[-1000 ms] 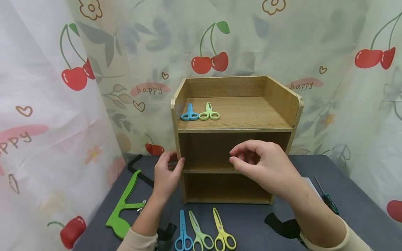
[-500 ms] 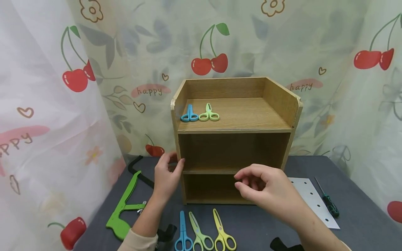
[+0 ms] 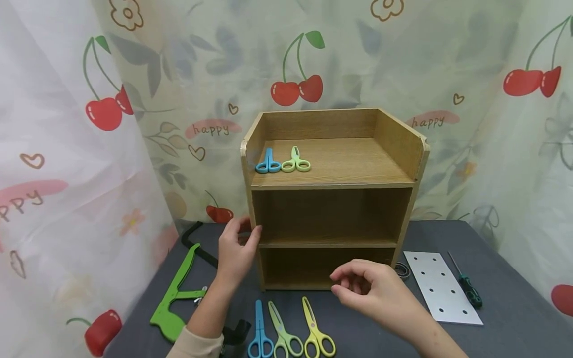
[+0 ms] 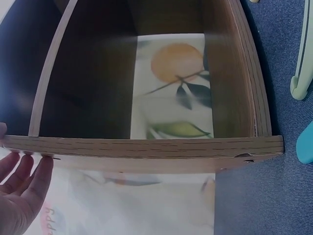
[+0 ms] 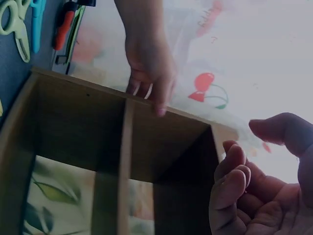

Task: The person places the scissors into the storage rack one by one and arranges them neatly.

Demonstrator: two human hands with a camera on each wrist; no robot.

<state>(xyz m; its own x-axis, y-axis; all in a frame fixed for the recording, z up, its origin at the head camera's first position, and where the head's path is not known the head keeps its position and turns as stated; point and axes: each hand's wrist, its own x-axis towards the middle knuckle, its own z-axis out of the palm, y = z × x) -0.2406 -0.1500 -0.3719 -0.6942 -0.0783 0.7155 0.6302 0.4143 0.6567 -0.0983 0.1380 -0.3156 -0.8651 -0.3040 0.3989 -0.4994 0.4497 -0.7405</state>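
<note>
A wooden shelf unit (image 3: 344,164) with a tray-like top and two compartments below stands on the dark table. My left hand (image 3: 235,256) holds its left side panel, thumb at the front edge and fingers behind, as the right wrist view also shows. My right hand (image 3: 376,296) is loosely curled in front of the lower compartment; between thumb and fingers (image 5: 230,186) there is nothing. Small blue scissors (image 3: 268,162) and light green scissors (image 3: 295,160) lie at the top tray's left. Before the unit lie blue scissors (image 3: 259,318), light green scissors (image 3: 278,322) and yellow scissors (image 3: 311,320).
Left of the unit lies a green-framed tool (image 3: 174,298) with a bent black bar. To the right are a white plate with holes (image 3: 440,288), a green-handled screwdriver (image 3: 469,292) and a dark ring (image 3: 402,270). A patterned curtain (image 3: 201,74) surrounds the table.
My right hand has come down from before the middle compartment to before the lower one, uncovering the white plate and dark ring. The left hand keeps its hold on the side panel.
</note>
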